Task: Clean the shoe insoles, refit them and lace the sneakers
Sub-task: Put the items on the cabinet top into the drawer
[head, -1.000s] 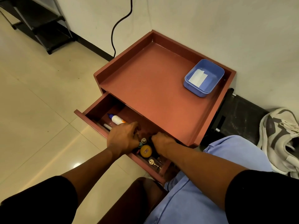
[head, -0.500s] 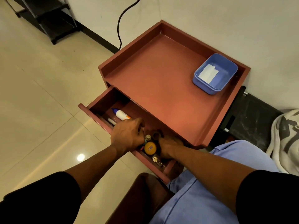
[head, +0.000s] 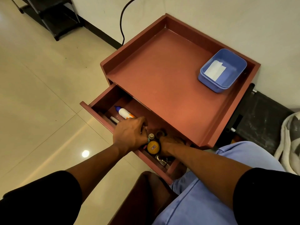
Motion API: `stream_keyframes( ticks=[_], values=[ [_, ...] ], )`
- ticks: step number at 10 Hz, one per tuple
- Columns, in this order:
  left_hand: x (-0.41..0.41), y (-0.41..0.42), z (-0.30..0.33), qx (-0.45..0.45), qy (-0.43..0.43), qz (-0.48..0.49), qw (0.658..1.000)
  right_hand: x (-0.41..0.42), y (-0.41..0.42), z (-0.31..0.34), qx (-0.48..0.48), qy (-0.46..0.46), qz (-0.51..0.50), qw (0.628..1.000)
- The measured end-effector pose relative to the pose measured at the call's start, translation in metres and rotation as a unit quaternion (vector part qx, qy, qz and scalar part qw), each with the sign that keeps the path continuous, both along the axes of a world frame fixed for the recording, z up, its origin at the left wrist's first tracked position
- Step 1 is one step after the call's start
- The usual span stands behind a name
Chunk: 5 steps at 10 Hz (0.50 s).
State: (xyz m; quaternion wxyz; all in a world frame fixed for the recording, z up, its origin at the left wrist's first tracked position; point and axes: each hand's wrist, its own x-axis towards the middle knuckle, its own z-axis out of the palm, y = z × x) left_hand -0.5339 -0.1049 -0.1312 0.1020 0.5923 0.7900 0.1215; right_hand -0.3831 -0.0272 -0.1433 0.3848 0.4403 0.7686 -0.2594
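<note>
Both hands have stayed in the open drawer (head: 103, 109) over the last second; only the view has drifted, pushing the sneaker (head: 290, 140) to the right edge, where it is now mostly cut off. What shows of it is white with grey panels, lying on the floor beside a dark mat (head: 263, 120); laces and insoles cannot be made out.

The left hand (head: 129, 135) lies knuckles-up over the drawer's middle, fingers curled down out of sight, so whether it holds anything cannot be told. The right hand (head: 172, 143) reaches deep under the cabinet (head: 162, 75) top, its fingers hidden too, grip unclear.

Between the hands sit a yellow tin (head: 153, 147), a small capped bottle (head: 151, 135) and a dark round jar (head: 159, 133). Further left lie a glue bottle (head: 124, 112) and a pen (head: 114, 119). Small metal bits near the drawer's front are too dim to name.

On the cabinet top, a blue tub (head: 233, 62) holds a white paper (head: 214, 70).
</note>
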Motion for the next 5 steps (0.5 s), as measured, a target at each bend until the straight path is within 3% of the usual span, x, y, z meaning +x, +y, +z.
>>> stream_keyframes(
  ticks=[2, 4, 5],
  values=[
    [0.0, 0.0, -0.001, -0.006, 0.002, -0.002, 1.0, -0.001, 0.003, 0.004, 0.0, 0.002, -0.006, 1.0],
    [-0.001, 0.0, 0.0, -0.004, -0.002, 0.001, 1.0, -0.002, 0.009, -0.013, -0.014, 0.066, -0.189, 0.98],
    [0.0, 0.0, 0.0, -0.003, -0.002, 0.001, 1.0, -0.001, 0.008, 0.021, -0.018, 0.094, -0.241, 0.966]
  ],
)
